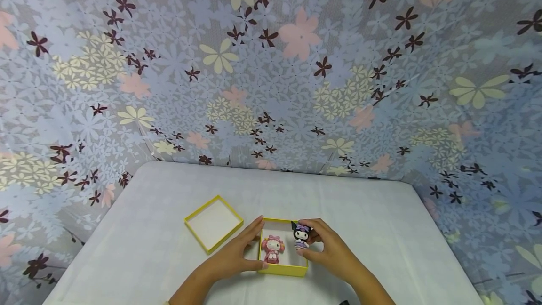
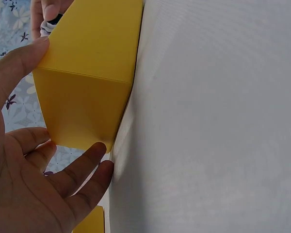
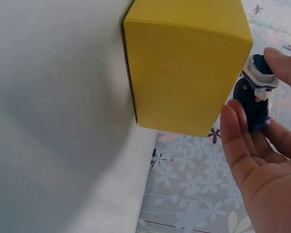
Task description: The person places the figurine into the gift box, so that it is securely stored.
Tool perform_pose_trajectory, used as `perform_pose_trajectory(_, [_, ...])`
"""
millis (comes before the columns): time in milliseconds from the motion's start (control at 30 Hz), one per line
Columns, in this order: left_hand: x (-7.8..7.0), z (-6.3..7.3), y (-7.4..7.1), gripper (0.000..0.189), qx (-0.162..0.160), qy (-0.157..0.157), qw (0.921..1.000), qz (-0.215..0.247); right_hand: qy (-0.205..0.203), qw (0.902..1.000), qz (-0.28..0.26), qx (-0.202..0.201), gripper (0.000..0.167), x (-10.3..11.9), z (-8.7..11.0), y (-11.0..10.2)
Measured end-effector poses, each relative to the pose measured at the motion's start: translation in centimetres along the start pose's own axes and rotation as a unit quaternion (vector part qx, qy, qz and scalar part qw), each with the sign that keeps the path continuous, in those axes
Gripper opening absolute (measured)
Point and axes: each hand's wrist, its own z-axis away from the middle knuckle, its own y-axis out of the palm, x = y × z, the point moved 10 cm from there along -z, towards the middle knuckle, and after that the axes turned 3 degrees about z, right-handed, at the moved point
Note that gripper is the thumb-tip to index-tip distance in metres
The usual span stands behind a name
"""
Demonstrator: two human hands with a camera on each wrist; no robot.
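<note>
A yellow box [image 1: 282,271] with a white inside stands open-topped on the table. My left hand [image 1: 234,255] grips its left end, thumb at the near corner and fingers spread along the end wall [image 2: 82,109]. Inside, on the left, lies a pink figurine [image 1: 273,249] with a bow. Between thumb and fingers, my right hand [image 1: 332,247] holds a black-hooded figurine [image 1: 301,235] in a purple outfit. In the head view this figurine overlaps the box's right side; the right wrist view shows its dark back [image 3: 252,102] at the box's top edge.
A shallow yellow-rimmed lid [image 1: 213,224] lies left of the box, its white inside facing up. Pale cloth covers the table [image 1: 360,220]. Flower-patterned fabric [image 1: 271,84] rises behind it. A small black object [image 1: 345,302] shows at the near edge.
</note>
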Motion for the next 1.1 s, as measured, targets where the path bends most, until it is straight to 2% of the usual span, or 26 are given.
perform_pose_trajectory(333, [0.0,0.0,0.0,0.104,0.005,-0.002,1.0000,0.004,-0.038,0.9956,0.085,0.001,0.064,1.2,-0.1,0.7])
perform_pose_trajectory(533, [0.0,0.0,0.0,0.104,0.005,-0.005,1.0000,0.005,-0.047,0.9944,0.094,0.005,0.065,1.2,-0.2,1.3])
perform_pose_trajectory(833, [0.0,0.0,0.0,0.105,0.006,-0.002,1.0000,0.003,-0.036,0.9875,0.153,0.007,0.066,1.2,-0.5,1.6])
perform_pose_trajectory(1100, [0.1,0.0,0.1,0.104,0.007,-0.001,1.0000,0.004,-0.015,0.9823,0.180,0.050,0.066,0.2,-1.1,2.6])
